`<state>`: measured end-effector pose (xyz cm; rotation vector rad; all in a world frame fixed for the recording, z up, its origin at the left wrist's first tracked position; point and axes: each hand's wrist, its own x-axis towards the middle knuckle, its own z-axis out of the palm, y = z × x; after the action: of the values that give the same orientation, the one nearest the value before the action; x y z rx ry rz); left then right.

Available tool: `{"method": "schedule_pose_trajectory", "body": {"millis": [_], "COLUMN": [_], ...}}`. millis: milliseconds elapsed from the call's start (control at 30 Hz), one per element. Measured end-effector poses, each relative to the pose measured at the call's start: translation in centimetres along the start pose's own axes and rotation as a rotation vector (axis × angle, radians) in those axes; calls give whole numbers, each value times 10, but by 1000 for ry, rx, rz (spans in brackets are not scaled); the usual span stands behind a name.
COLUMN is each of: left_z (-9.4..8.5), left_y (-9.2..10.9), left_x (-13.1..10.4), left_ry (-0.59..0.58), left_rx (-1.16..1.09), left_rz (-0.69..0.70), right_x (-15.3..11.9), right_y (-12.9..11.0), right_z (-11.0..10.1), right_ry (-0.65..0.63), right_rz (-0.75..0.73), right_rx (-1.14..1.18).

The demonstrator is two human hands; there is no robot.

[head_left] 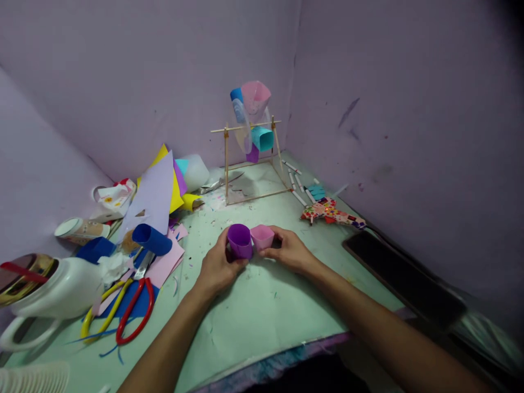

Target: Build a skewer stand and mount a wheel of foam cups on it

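My left hand (220,266) is closed round the left side of a purple paper cup (239,241), its opening facing up. With fingers and thumb, my right hand (290,249) grips the right side of a smaller pink paper cup (262,237). Both cups stand side by side near the middle of the pale green table covering (245,316), their rims close together. Behind them rises a frame of thin wooden sticks (226,169), bearing a clear wheel with pink (256,97), blue, teal (262,139) and purple paper cups.
Scissors with red and yellow handles (135,311), a blue paper roll (152,239), coloured paper sheets (151,191) and a white cup (65,286) lie left. On the right are a patterned glue gun (332,213), several white sticks (298,183) and a dark flat object (403,275).
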<state>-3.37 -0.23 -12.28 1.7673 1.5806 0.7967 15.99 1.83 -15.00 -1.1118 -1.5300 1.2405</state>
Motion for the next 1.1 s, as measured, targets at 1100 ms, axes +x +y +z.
{"method": "schedule_pose_trajectory", "body": {"millis": [1100], "left_z": [4], "left_y": [2], "left_x": [-2], "left_ry": [11], "left_rx": [264], "left_rz": [-24], "right_x": [-2], "right_y": [-6], "right_z": [0], "right_ry": [41], "right_rz": [-187], "right_rx": [-314]}}
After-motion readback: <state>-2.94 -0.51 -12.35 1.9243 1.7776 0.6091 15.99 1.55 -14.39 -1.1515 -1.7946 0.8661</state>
